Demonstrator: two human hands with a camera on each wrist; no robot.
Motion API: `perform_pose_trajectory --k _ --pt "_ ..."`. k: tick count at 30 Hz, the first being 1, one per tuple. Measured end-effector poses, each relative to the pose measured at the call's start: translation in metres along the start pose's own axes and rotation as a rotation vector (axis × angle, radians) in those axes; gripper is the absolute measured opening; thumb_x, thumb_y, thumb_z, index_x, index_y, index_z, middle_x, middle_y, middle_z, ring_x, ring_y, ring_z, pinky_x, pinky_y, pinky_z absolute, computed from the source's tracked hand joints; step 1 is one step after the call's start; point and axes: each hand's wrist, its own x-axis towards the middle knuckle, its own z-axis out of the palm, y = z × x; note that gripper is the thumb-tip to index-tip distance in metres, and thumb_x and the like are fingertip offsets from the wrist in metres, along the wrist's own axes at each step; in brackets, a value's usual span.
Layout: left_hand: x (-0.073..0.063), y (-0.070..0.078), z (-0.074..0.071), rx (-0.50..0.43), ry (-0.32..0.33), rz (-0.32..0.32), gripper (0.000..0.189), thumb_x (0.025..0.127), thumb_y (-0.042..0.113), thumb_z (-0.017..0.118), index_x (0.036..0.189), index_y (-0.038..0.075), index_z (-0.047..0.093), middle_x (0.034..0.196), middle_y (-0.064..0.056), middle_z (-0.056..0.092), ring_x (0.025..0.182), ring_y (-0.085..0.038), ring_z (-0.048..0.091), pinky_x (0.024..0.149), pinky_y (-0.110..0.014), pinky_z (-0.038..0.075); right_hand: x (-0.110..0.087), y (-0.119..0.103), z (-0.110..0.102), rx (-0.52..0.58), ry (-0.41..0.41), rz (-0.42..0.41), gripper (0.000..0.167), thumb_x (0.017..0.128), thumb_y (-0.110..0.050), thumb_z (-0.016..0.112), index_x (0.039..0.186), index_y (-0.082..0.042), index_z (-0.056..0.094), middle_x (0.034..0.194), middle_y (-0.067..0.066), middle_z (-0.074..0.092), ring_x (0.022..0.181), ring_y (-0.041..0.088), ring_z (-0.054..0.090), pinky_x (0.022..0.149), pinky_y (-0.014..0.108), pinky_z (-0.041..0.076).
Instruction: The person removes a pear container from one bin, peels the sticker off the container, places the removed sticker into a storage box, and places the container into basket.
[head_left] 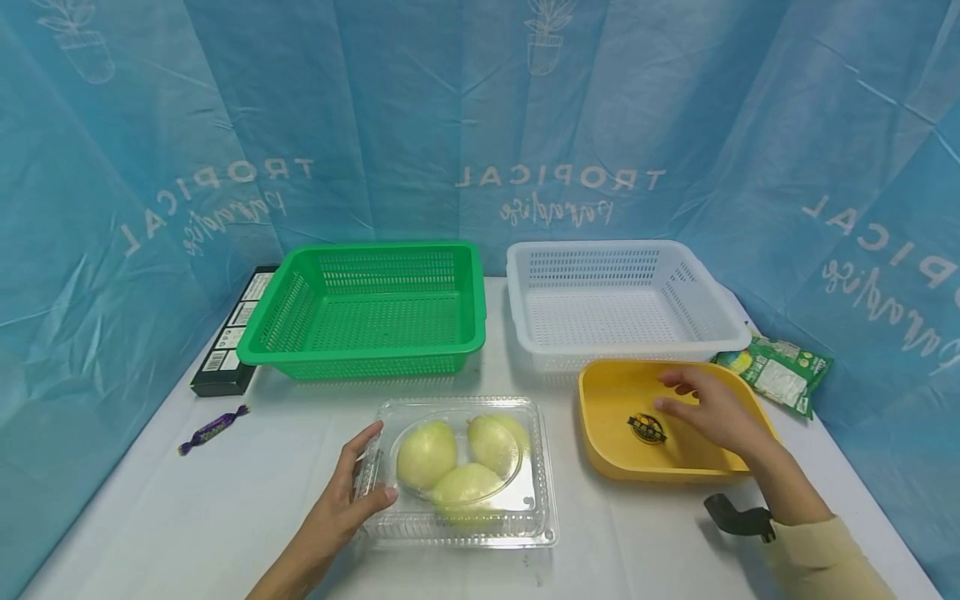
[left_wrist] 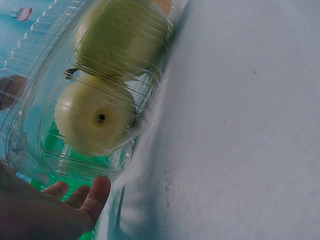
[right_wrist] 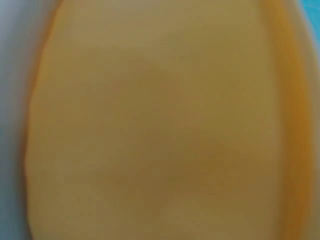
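Observation:
A clear plastic clamshell box [head_left: 480, 533] with three pale green pears [head_left: 426, 454] inside sits at the front middle of the table. My left hand [head_left: 341, 500] is at its left end, thumb over the lid and the other fingers along the side. Those fingers [left_wrist: 97, 197] look fairly straight and spread in the left wrist view. Over the yellow tray [head_left: 607, 462] is my right hand [head_left: 716, 408], thumb and fingertips apart with nothing between them. A black-and-yellow emblem [head_left: 647, 428] shows on the tray's floor, left of this hand. The right wrist view holds only blurred yellow tray.
Behind stand a green basket [head_left: 360, 367] and a white basket [head_left: 637, 346]. A black box [head_left: 225, 371] leans by the green basket, with a purple-wrapped candy [head_left: 213, 429] nearer me. Right of the tray lies a green packet [head_left: 783, 371]. Blue curtains [head_left: 420, 108] surround the table.

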Motion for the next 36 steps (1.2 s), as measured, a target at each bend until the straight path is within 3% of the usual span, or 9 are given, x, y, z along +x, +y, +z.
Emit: perform_pose_trajectory --k 15,24,32,36 --pt "0.000 -0.001 0.000 -0.003 -0.006 0.017 0.075 0.090 0.021 0.061 0.148 0.036 0.015 0.159 -0.007 0.000 0.144 -0.045 0.004 0.103 -0.071 0.024 -0.008 -0.019 -0.026 0.056 0.051 0.018 0.059 0.090 -0.043 0.060 0.132 -0.005 0.046 0.132 0.021 0.050 0.122 0.044 0.042 0.098 0.064 0.036" --pt "0.000 -0.002 0.000 -0.010 -0.005 0.014 0.076 0.090 0.021 0.060 0.149 0.034 0.014 0.159 -0.008 -0.001 0.144 -0.045 0.004 0.104 -0.071 0.022 -0.005 -0.020 -0.033 0.074 0.121 0.009 0.058 0.090 -0.041 0.060 0.135 -0.007 0.046 0.136 0.021 0.047 0.123 0.044 0.041 0.095 0.065 0.035" --pt "0.000 -0.002 0.000 -0.010 -0.001 0.020 0.076 0.089 0.020 0.061 0.148 0.034 0.015 0.159 -0.008 0.000 0.144 -0.045 0.004 0.104 -0.072 0.020 0.000 -0.022 -0.041 0.092 0.187 0.017 0.060 0.091 -0.040 0.059 0.137 -0.005 0.043 0.139 0.021 0.045 0.119 0.042 0.041 0.090 0.059 0.039" --pt "0.000 -0.002 0.000 -0.009 0.000 0.027 0.076 0.089 0.020 0.061 0.149 0.032 0.015 0.159 -0.008 0.000 0.144 -0.045 0.004 0.104 -0.072 0.020 0.003 -0.021 -0.043 0.105 0.225 0.021 0.061 0.092 -0.039 0.059 0.139 -0.005 0.042 0.140 0.024 0.042 0.120 0.046 0.041 0.091 0.063 0.039"
